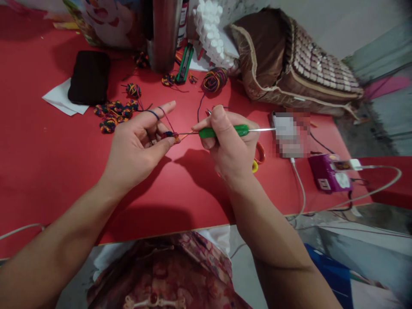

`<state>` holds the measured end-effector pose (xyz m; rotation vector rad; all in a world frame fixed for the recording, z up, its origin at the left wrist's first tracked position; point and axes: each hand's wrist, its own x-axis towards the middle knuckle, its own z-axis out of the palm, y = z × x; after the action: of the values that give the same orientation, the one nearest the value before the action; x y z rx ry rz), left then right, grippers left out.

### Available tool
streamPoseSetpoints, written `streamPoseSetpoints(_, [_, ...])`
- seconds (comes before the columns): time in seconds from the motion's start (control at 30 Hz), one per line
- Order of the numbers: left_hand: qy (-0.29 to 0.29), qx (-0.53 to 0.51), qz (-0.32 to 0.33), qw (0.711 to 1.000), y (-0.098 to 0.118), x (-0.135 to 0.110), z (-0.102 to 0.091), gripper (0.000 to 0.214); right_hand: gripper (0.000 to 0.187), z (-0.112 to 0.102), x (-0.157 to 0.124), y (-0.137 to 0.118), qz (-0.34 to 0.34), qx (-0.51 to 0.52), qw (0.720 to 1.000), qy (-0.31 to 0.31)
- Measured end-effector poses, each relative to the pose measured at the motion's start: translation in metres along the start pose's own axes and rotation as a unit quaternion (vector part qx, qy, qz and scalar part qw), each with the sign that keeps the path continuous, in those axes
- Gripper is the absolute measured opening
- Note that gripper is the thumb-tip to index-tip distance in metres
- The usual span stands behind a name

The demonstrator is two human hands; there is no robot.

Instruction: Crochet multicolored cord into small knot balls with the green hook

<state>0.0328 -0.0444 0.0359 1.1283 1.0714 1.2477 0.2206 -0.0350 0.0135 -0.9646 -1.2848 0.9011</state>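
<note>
In the head view, I have the left hand (131,143) pinching a small multicolored crocheted piece (170,135) between thumb and fingers, its index finger stretched out with a strand of yarn (166,116) looped over it. I have the right hand (233,148) closed around a green-handled hook (223,131), thumb on top; metal shows at both ends of the handle, and the left shaft meets the crocheted piece, though I can't make out how the tip sits in the stitches. Both hands are above the red table (154,206), with the piece between them. Just beyond my left hand I see a cluster of finished-looking motifs (112,113), a small yarn ball (133,90) and a black case (89,78) partly on white paper (59,98). A larger yarn ball (215,80) lies farther back, near a green cutter (185,63) and a metal cylinder (165,36). Orange and yellow handle loops (261,153) peek out beside my right hand; a purple box (331,174) sits well apart to the right, and a brown cushion (299,64) lies behind.
</note>
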Motion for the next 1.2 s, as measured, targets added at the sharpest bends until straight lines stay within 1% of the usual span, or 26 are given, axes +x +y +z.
streamPoseSetpoints(0.1, [0.018, 0.026, 0.006, 0.999, -0.004, 0.000, 0.000, 0.044, 0.044, 0.001, -0.006, -0.008, -0.066, -0.110, 0.992, 0.008])
streamPoseSetpoints(0.2, [0.032, 0.013, 0.008, 0.999, -0.008, 0.001, 0.003, 0.041, 0.045, 0.004, -0.011, -0.010, -0.157, -0.225, 0.962, -0.001])
streamPoseSetpoints(0.3, [0.026, -0.045, -0.009, 0.999, -0.012, 0.003, 0.006, 0.041, 0.038, 0.004, -0.013, -0.004, -0.251, -0.259, 0.932, -0.024])
streamPoseSetpoints(0.37, [0.023, -0.103, -0.043, 0.993, -0.013, 0.005, 0.004, 0.043, 0.030, 0.002, -0.013, 0.003, -0.289, -0.263, 0.920, -0.040])
streamPoseSetpoints(0.43, [0.018, -0.171, -0.095, 0.981, -0.013, 0.009, -0.001, 0.040, 0.025, 0.000, -0.012, 0.009, -0.297, -0.270, 0.914, -0.064])
streamPoseSetpoints(0.5, [-0.020, -0.217, -0.168, 0.961, -0.015, 0.013, -0.008, 0.040, 0.023, -0.002, -0.009, 0.015, -0.316, -0.267, 0.906, -0.087])
streamPoseSetpoints(0.53, [-0.052, -0.224, -0.210, 0.950, -0.016, 0.015, -0.011, 0.042, 0.023, -0.002, -0.008, 0.017, -0.333, -0.264, 0.900, -0.098])
streamPoseSetpoints(0.57, [-0.068, -0.234, -0.226, 0.943, -0.017, 0.016, -0.013, 0.042, 0.024, -0.002, -0.006, 0.019, -0.365, -0.257, 0.889, -0.102])
streamPoseSetpoints(0.6, [-0.072, -0.246, -0.232, 0.938, -0.019, 0.017, -0.015, 0.040, 0.026, -0.001, -0.005, 0.021, -0.394, -0.254, 0.877, -0.105])
streamPoseSetpoints(0.63, [-0.065, -0.261, -0.224, 0.937, -0.021, 0.017, -0.016, 0.039, 0.028, -0.001, -0.004, 0.023, -0.417, -0.258, 0.864, -0.119])
streamPoseSetpoints(0.73, [-0.060, -0.259, -0.202, 0.943, -0.024, 0.015, -0.015, 0.041, 0.029, 0.002, -0.006, 0.027, -0.419, -0.315, 0.840, -0.138])
streamPoseSetpoints(0.8, [-0.054, -0.238, -0.186, 0.952, -0.023, 0.012, -0.012, 0.043, 0.031, 0.004, -0.008, 0.028, -0.424, -0.353, 0.826, -0.119])
streamPoseSetpoints(0.87, [-0.032, -0.215, -0.148, 0.965, -0.019, 0.009, -0.008, 0.042, 0.033, 0.006, -0.011, 0.029, -0.437, -0.357, 0.820, -0.096])
streamPoseSetpoints(0.93, [-0.010, -0.181, -0.091, 0.979, -0.014, 0.005, -0.003, 0.042, 0.034, 0.008, -0.014, 0.028, -0.434, -0.337, 0.832, -0.079])
streamPoseSetpoints(1.03, [0.006, -0.123, -0.016, 0.992, -0.009, 0.002, 0.002, 0.043, 0.036, 0.009, -0.017, 0.023, -0.372, -0.339, 0.861, -0.066])
streamPoseSetpoints(1.1, [0.009, -0.098, 0.004, 0.995, -0.009, 0.001, 0.002, 0.043, 0.038, 0.010, -0.019, 0.018, -0.337, -0.339, 0.876, -0.061])
streamPoseSetpoints(1.17, [0.014, -0.080, 0.013, 0.997, -0.009, 0.001, 0.001, 0.044, 0.034, 0.011, -0.021, 0.011, -0.334, -0.319, 0.886, -0.054])
streamPoseSetpoints(1.2, [0.018, -0.074, 0.018, 0.997, -0.010, 0.002, 0.000, 0.044, 0.029, 0.011, -0.021, 0.007, -0.334, -0.308, 0.889, -0.051])
